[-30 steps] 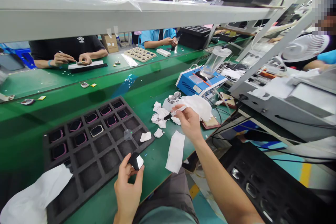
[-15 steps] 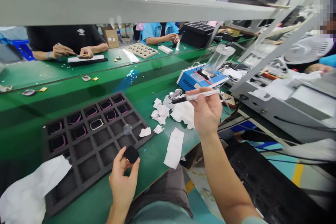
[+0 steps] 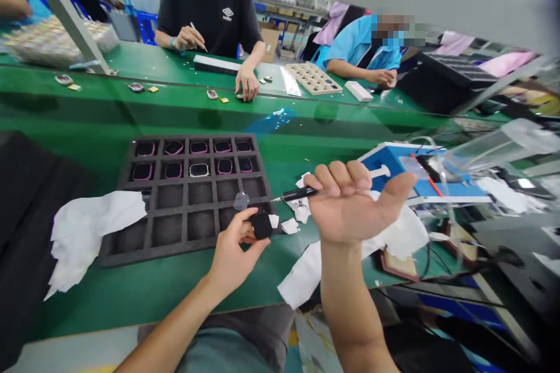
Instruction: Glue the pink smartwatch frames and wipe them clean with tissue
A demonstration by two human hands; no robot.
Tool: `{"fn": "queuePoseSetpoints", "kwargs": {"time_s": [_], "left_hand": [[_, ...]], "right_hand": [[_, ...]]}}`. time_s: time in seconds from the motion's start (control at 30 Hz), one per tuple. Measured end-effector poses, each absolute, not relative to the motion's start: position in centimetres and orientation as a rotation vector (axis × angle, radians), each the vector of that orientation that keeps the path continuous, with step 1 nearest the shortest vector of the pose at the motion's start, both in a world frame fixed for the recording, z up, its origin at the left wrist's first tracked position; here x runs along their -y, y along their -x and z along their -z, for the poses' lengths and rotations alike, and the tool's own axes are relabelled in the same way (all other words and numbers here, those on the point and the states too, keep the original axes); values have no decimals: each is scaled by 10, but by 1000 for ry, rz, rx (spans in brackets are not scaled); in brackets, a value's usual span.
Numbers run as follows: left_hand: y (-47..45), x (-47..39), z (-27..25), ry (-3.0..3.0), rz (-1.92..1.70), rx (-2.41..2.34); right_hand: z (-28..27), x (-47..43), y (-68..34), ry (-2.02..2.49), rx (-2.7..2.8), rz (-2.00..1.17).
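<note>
My left hand [image 3: 238, 247] pinches a small black rounded-square watch piece [image 3: 262, 225] between thumb and fingers, just over the near right edge of the foam tray. My right hand [image 3: 345, 204], palm toward me and thumb stretched out, has its fingers wrapped round a syringe [image 3: 301, 193] with a black front part. The syringe's white plunger end [image 3: 380, 172] sticks out past the fingers. Its thin tip points left, just above the watch piece; whether they touch I cannot tell. In the dark foam tray [image 3: 151, 222], the two far rows hold pink-rimmed watch faces [image 3: 174, 170] and one white-rimmed one.
White cloths lie left [image 3: 87, 227] and right [image 3: 301, 274]. Torn white scraps [image 3: 290, 225] sit beside the tray. At right stands a blue machine [image 3: 385, 157] with a clear tube [image 3: 494, 145]. Across the bench, two co-workers work; one's hand [image 3: 247, 81] rests near small parts.
The view has swung right and down. My right hand has brought the syringe's tip close to the watch piece and its thumb has straightened. My left hand still holds the piece.
</note>
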State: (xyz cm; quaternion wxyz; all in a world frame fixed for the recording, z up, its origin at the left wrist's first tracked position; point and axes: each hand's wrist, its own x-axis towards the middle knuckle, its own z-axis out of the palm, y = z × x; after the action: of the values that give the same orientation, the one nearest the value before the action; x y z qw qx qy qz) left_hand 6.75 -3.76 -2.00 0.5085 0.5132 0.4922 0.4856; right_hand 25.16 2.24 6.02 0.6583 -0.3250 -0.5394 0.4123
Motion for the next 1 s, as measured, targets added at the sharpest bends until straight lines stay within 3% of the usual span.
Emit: {"fn": "queuePoseSetpoints", "kwargs": {"time_s": [0.37,1.0], "left_hand": [[-68,32,19,-1167,-1023,-1254],[-68,33,22,-1189,-1037,-1230]], "right_hand": [[-33,-35,-258,164,865,-1509],[-27,-38,-255,28,766,-1557]]}}
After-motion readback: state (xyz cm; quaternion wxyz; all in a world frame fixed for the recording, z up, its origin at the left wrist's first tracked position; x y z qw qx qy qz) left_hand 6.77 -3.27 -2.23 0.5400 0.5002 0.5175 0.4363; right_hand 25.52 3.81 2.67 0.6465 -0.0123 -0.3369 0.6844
